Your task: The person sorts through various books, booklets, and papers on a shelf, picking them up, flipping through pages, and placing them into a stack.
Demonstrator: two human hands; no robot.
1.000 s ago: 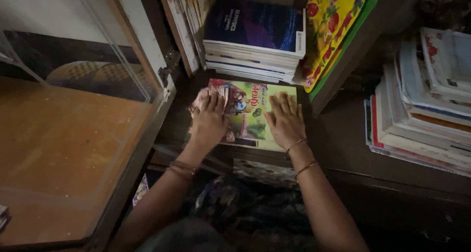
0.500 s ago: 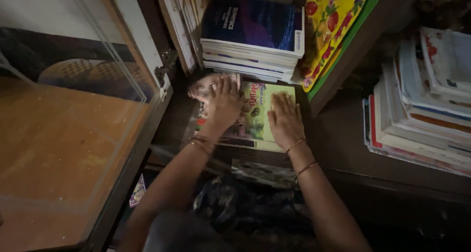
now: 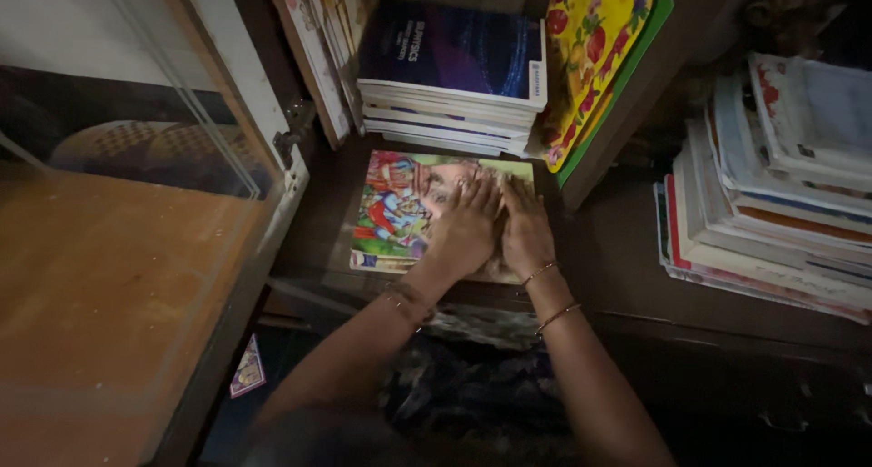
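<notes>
i see my left hand (image 3: 465, 233) and right hand (image 3: 525, 233) side by side, touching. both lie with fingers flat and open, palms down on the colourful picture book (image 3: 400, 208).

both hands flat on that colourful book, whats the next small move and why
Probably curl the fingers over the far edge of the colourful book and lift it. Both the left hand and the right hand lie flat, side by side on its right half, gripping nothing, and it rests on the dark shelf below the stack of books.
</notes>
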